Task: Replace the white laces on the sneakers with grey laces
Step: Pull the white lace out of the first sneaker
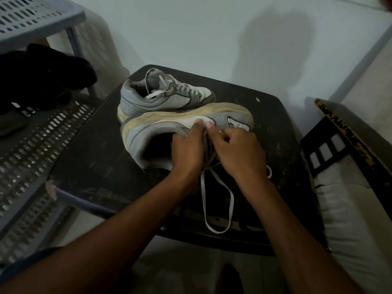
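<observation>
Two grey-and-white sneakers lie on a dark stool (89, 166). The near sneaker (148, 134) is tipped on its side, sole toward the far one. My left hand (187, 149) grips its upper by the tongue, fingers curled over the edge. My right hand (239, 151) pinches the white lace (220, 200) at the eyelets. A long loop of that lace hangs over the stool's front. The far sneaker (165, 96) stands upright, laced in white, a loose end curling out of its collar. No grey laces are in view.
A grey perforated plastic rack (31, 15) stands at the left with black shoes (42, 75) on its shelf. A dark wooden frame with a pale cushion (350, 209) sits at the right. A white wall is behind.
</observation>
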Motion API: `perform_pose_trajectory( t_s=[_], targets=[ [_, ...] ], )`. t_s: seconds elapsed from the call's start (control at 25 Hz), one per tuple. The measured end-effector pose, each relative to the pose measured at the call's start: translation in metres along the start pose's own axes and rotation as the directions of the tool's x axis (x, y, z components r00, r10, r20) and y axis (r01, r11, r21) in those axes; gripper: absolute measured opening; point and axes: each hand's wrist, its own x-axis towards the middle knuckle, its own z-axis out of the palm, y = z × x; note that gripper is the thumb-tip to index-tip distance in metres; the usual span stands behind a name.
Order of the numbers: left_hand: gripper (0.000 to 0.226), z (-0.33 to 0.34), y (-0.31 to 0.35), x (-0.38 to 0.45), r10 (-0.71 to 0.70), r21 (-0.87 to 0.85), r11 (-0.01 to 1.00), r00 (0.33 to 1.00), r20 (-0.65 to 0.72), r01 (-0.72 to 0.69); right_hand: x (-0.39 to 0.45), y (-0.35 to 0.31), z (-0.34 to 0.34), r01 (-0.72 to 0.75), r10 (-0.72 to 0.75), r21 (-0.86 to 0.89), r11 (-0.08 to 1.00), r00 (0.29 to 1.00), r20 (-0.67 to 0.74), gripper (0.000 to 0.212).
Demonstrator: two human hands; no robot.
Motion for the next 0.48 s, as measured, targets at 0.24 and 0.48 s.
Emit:
perform_pose_trajectory(
  t_s=[0.24, 0.48],
  targets=[
    [0.043, 0.001, 0.005, -0.002, 0.008, -0.01, 1.0, 0.998, -0.063, -0.009, 0.002, 0.005, -0.005, 0.459, -0.42, 0.191, 0.868, 0.882, -0.213, 0.037],
    [0.059, -0.001, 0.015, 0.012, -0.006, -0.12, 0.993, 0.999, -0.051, 0.0, -0.026, 0.005, -0.025, 0.615, -0.554, 0.407, 0.676, 0.788, -0.27, 0.04]
  ],
)
